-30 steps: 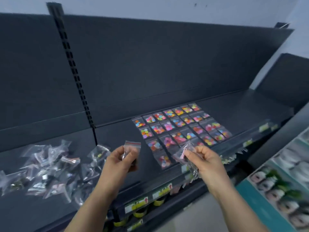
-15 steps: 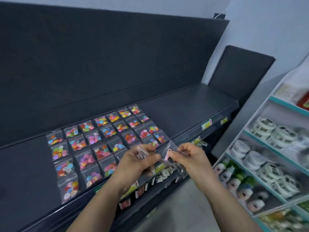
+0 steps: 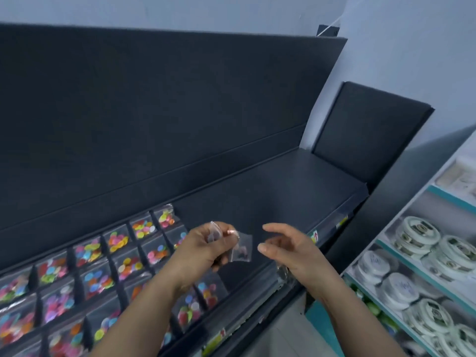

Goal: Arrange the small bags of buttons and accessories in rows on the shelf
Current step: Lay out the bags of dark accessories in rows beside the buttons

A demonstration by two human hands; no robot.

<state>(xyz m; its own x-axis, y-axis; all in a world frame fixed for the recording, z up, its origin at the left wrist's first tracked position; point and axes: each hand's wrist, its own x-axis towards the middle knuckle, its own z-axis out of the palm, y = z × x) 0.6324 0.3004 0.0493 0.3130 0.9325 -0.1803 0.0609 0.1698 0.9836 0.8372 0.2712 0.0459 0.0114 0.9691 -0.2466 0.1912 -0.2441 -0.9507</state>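
Observation:
Rows of small clear bags of coloured buttons lie flat on the dark shelf, filling its left part. My left hand hovers over the right end of the rows and pinches a small clear bag that hangs from its fingertips; a second clear bag sits against its fingers. My right hand is just to the right, thumb and forefinger spread apart and touching neither bag. A crumpled bunch of clear bags shows under its palm, where the lower fingers are hidden.
The shelf's right part is bare up to a dark end panel. Price labels line the front edge. A white rack at the right holds round white spools. A tall dark back panel rises behind the shelf.
The view swung right, away from the loose pile of bags on the left. My right thumb and forefinger let go of the bag, which now hangs from my left hand.

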